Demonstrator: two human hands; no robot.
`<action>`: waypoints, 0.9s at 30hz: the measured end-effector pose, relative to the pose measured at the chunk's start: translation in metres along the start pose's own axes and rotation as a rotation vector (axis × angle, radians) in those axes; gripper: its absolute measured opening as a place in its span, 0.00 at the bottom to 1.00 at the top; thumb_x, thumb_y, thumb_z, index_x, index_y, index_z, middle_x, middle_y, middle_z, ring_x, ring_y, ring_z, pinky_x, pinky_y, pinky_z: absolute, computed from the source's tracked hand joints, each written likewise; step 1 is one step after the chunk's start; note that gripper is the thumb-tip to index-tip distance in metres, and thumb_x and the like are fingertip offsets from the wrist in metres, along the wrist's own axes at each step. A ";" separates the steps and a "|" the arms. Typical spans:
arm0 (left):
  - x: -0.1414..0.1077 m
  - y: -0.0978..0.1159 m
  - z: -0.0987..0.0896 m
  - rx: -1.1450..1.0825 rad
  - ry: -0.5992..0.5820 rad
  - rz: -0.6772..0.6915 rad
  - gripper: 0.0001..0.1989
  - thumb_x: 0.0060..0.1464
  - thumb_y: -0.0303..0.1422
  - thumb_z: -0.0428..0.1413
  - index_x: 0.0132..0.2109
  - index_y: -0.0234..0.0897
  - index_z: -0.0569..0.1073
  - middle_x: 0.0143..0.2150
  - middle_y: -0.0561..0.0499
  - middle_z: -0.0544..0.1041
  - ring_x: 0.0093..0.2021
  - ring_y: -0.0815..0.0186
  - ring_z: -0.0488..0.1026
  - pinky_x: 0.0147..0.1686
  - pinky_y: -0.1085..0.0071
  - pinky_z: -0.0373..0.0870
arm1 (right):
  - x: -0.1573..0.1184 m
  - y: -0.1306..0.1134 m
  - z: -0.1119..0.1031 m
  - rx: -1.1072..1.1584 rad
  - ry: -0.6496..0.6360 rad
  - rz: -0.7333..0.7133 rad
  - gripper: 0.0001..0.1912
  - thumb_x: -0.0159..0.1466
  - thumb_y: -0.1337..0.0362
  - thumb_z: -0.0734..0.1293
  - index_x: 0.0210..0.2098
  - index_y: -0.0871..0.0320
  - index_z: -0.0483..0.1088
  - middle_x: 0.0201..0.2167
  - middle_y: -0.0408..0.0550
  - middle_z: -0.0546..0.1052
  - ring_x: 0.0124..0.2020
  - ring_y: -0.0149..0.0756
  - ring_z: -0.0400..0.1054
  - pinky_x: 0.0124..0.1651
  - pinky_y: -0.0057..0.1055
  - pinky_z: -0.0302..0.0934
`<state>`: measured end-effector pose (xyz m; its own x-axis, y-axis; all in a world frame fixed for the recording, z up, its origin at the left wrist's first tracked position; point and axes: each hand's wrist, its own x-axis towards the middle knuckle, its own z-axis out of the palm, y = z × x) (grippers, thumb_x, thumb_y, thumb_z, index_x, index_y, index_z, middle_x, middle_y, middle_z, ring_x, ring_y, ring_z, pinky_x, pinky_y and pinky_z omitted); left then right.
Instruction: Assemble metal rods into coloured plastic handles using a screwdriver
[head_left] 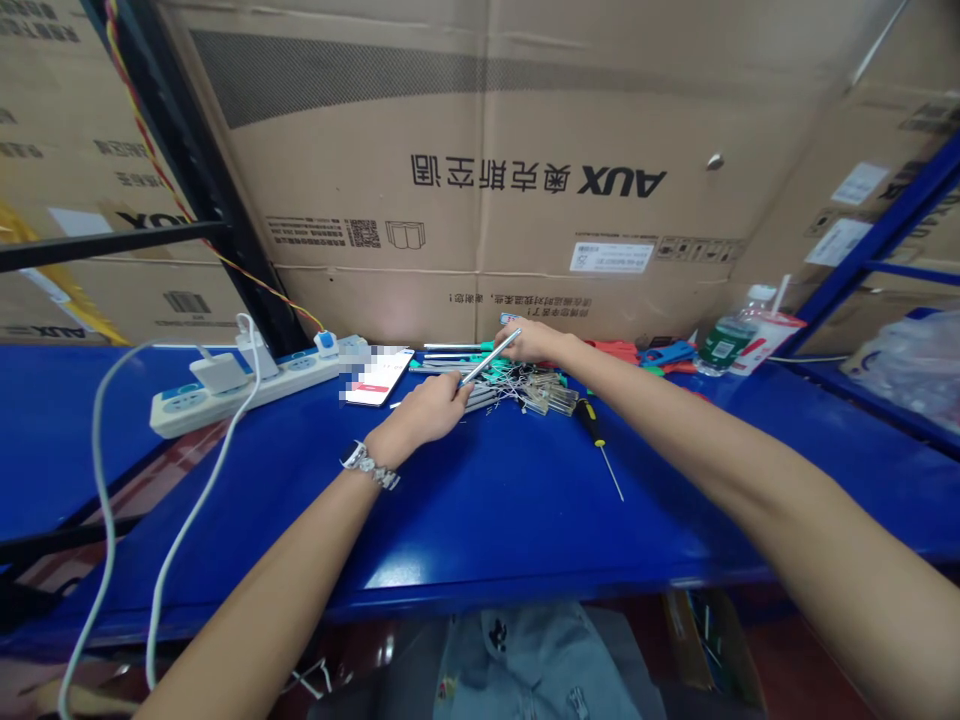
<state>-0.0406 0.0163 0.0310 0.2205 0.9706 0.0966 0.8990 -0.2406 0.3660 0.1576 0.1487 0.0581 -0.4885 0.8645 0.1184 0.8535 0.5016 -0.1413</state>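
My left hand, with a metal-band watch on its wrist, is closed around the near end of a slim silver metal tube. The tube slants up and away to the right, its far end close to my right hand. My right hand's fingers are bent together over the back of a pile; a small blue-and-white bit shows at them, and what they hold is hidden. Beneath lies the pile of thin grey rods, green-ended pieces and clear-handled pieces. A black-and-yellow screwdriver rests to the right of the pile.
A phone and a white power strip with plugged-in chargers lie left on the blue table. Red and blue tools, a green-labelled bottle and a cup stand right. A large cardboard box walls the back.
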 end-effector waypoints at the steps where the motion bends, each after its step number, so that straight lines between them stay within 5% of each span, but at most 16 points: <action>1: 0.000 0.000 0.000 0.007 -0.002 -0.001 0.13 0.69 0.39 0.45 0.39 0.38 0.69 0.33 0.45 0.76 0.34 0.56 0.75 0.32 0.66 0.62 | 0.002 -0.005 0.000 -0.005 -0.018 0.016 0.07 0.58 0.63 0.73 0.37 0.57 0.81 0.36 0.53 0.82 0.41 0.44 0.75 0.45 0.34 0.65; 7: -0.002 0.001 0.000 0.021 0.000 0.022 0.15 0.70 0.39 0.44 0.40 0.38 0.70 0.33 0.45 0.76 0.34 0.56 0.74 0.32 0.66 0.61 | 0.011 -0.018 0.003 0.036 -0.048 0.119 0.04 0.55 0.68 0.74 0.25 0.59 0.75 0.31 0.55 0.79 0.40 0.50 0.75 0.45 0.40 0.65; 11: -0.004 0.003 -0.001 0.039 0.028 0.064 0.16 0.71 0.40 0.43 0.41 0.37 0.70 0.34 0.44 0.77 0.35 0.55 0.75 0.33 0.65 0.62 | 0.002 -0.010 0.001 0.168 0.056 0.138 0.04 0.58 0.68 0.72 0.28 0.59 0.72 0.33 0.52 0.80 0.39 0.44 0.75 0.43 0.36 0.65; 15: -0.007 0.011 0.000 0.046 0.055 0.113 0.15 0.71 0.40 0.42 0.42 0.37 0.69 0.33 0.44 0.77 0.34 0.55 0.75 0.33 0.65 0.62 | -0.032 0.002 0.000 0.358 0.218 0.125 0.03 0.66 0.65 0.65 0.35 0.58 0.66 0.36 0.50 0.80 0.36 0.36 0.75 0.38 0.30 0.65; 18: -0.010 0.018 0.002 0.053 0.060 0.153 0.15 0.71 0.39 0.43 0.42 0.37 0.70 0.32 0.45 0.76 0.33 0.56 0.75 0.33 0.64 0.62 | -0.068 0.007 0.009 0.930 0.329 0.131 0.10 0.64 0.60 0.67 0.34 0.55 0.61 0.29 0.46 0.78 0.30 0.36 0.75 0.31 0.28 0.61; 21: -0.014 0.025 0.007 0.080 0.057 0.207 0.16 0.71 0.41 0.42 0.42 0.37 0.70 0.32 0.45 0.76 0.31 0.56 0.74 0.32 0.64 0.61 | -0.098 0.005 0.022 1.222 0.400 0.168 0.14 0.61 0.54 0.68 0.35 0.53 0.59 0.23 0.38 0.72 0.26 0.32 0.70 0.29 0.27 0.60; 27: -0.019 0.034 0.016 0.151 0.048 0.260 0.19 0.72 0.42 0.41 0.43 0.36 0.70 0.34 0.43 0.78 0.34 0.54 0.75 0.33 0.63 0.63 | -0.126 -0.006 0.030 1.395 0.382 0.096 0.12 0.61 0.52 0.66 0.37 0.53 0.66 0.21 0.35 0.59 0.22 0.29 0.56 0.28 0.29 0.56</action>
<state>-0.0088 -0.0104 0.0270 0.4355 0.8744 0.2138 0.8617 -0.4737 0.1821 0.2086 0.0373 0.0148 -0.1730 0.9465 0.2723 -0.0980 0.2586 -0.9610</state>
